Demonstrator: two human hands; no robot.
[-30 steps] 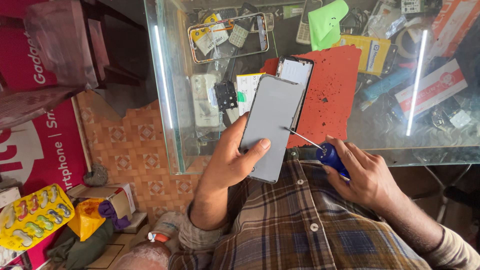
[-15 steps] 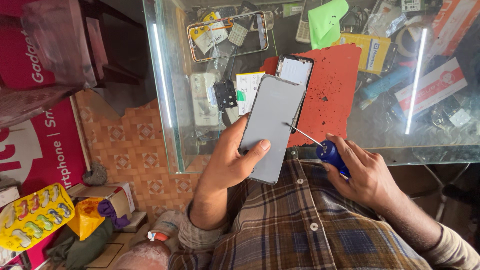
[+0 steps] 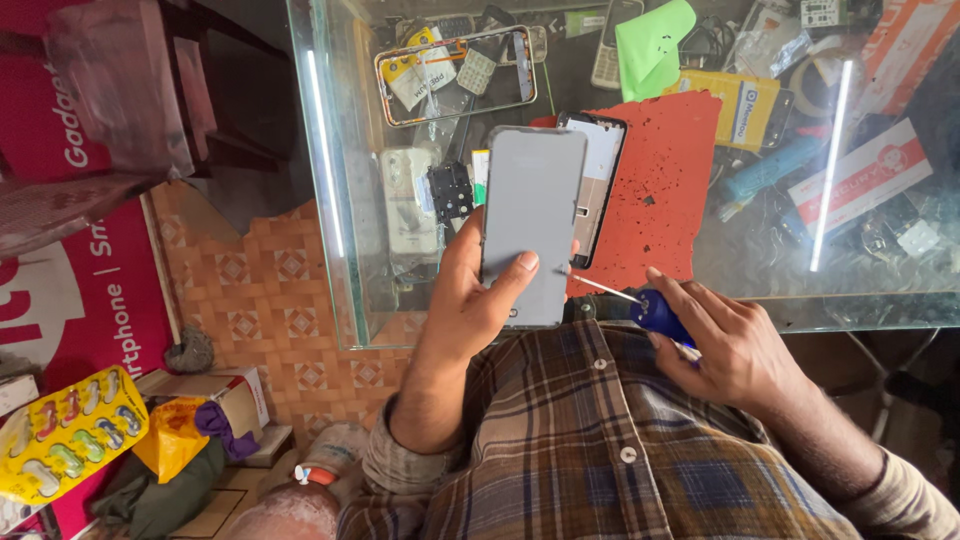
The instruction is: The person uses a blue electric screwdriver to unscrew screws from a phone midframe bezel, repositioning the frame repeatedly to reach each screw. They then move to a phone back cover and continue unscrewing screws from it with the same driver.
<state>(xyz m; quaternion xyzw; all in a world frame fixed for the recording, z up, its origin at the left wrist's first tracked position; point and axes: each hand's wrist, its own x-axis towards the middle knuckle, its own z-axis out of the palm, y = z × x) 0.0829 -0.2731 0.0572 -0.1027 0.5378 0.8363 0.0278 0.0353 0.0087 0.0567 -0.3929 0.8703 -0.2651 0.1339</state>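
1. The left hand (image 3: 470,300) is wrapped around a grey phone (image 3: 530,225), thumb on its face, holding it above the glass counter (image 3: 400,300).
2. The right hand (image 3: 735,345) is closed on a blue-handled screwdriver (image 3: 640,305), whose tip meets the phone's right edge.
3. A red mat (image 3: 665,180) lies right of the phone.
4. A second phone (image 3: 600,180) shows just behind it.

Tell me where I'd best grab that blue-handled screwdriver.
Take the screwdriver by its blue handle, coming from the right, as the right hand does now. The thin shaft points left at the grey phone in the left hand.
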